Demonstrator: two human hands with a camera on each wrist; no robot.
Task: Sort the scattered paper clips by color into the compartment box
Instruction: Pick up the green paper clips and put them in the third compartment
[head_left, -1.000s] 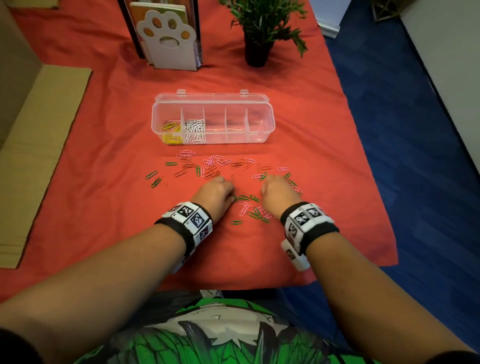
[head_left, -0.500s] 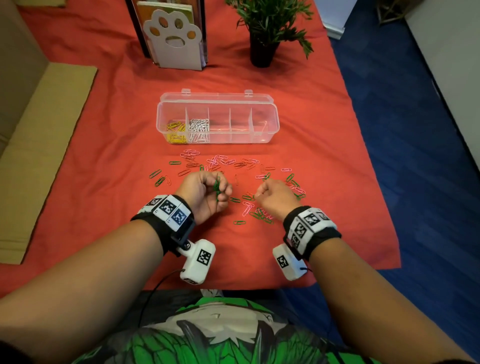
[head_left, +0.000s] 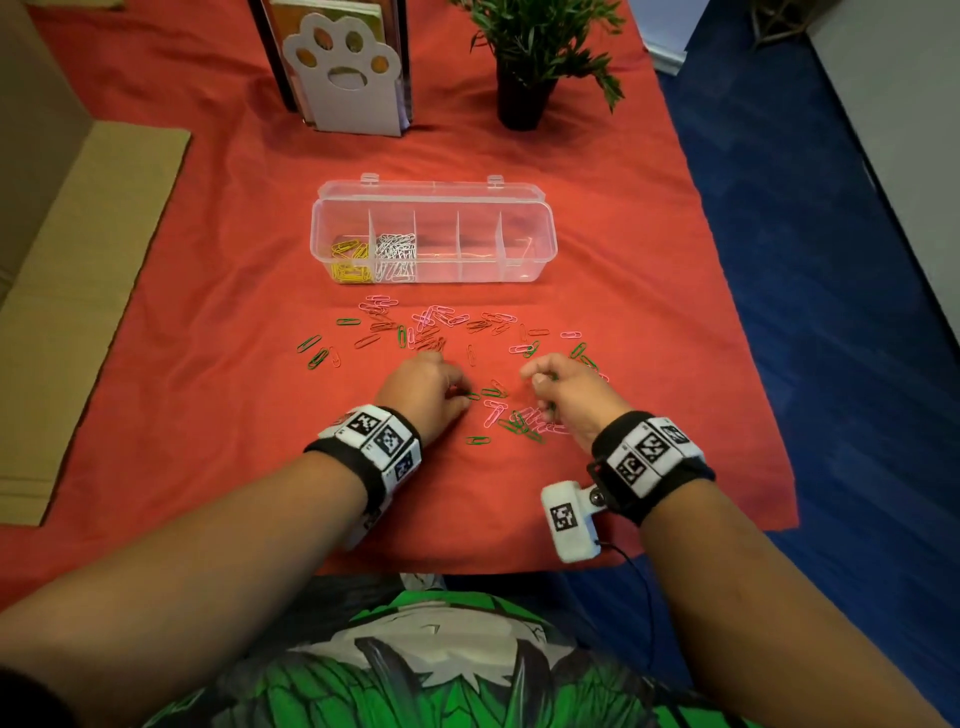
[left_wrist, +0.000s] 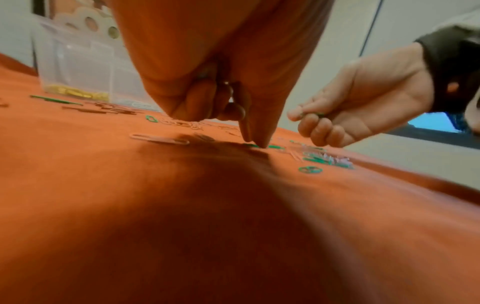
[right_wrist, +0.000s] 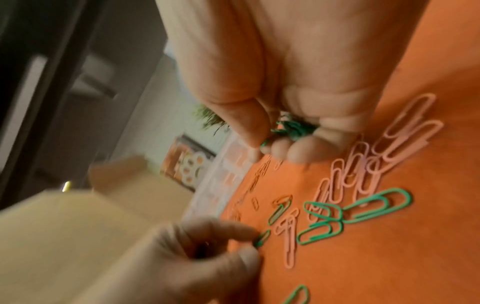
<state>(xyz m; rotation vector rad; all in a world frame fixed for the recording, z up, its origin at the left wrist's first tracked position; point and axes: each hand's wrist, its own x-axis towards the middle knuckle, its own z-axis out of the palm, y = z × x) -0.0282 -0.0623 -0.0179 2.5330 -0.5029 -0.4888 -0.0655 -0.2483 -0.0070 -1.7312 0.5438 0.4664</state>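
Observation:
A clear compartment box (head_left: 540, 244) lies open at mid-table, with yellow clips (head_left: 350, 262) in its leftmost cell and white clips (head_left: 396, 254) in the second. Pink, green and orange clips (head_left: 436, 319) are scattered on the red cloth in front of it. My left hand (head_left: 465, 395) points down at the cloth, thumb and forefinger pinching a green clip (right_wrist: 261, 240). To its right, my right hand (head_left: 540, 382) hovers with its fingers curled round a bunch of green clips (right_wrist: 291, 127). A green and pink cluster (head_left: 519, 423) lies between the hands.
A paw-shaped book holder (head_left: 345, 78) and a potted plant (head_left: 524, 67) stand at the back. Cardboard (head_left: 78, 312) lies along the left. The cloth's right edge drops to blue floor (head_left: 831, 312), and its front edge is just behind my wrists.
My left hand, turned up with a green clip half a second ago, has rolled palm-down onto the cloth at another green clip. The right hand has stayed in place with its bunch.

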